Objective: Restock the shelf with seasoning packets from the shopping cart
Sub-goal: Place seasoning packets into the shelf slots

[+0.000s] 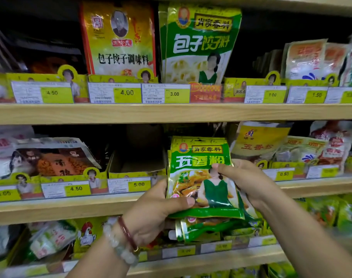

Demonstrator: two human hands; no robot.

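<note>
A stack of green seasoning packets [199, 163] is upright in front of the middle shelf [70, 207]. My left hand [153, 211] grips the stack's lower left edge, thumb across the front. My right hand [245, 179] holds the right side, thumb pressed on the packet face. More green packets [209, 229] hang below the front one, partly hidden by my hands. The shopping cart is out of view.
An empty cardboard tray [135, 167] sits on the middle shelf just left of the packets. The upper shelf [171, 113] holds a yellow packet [119, 39] and a green packet [199, 43]. Other packets and price tags line all shelves.
</note>
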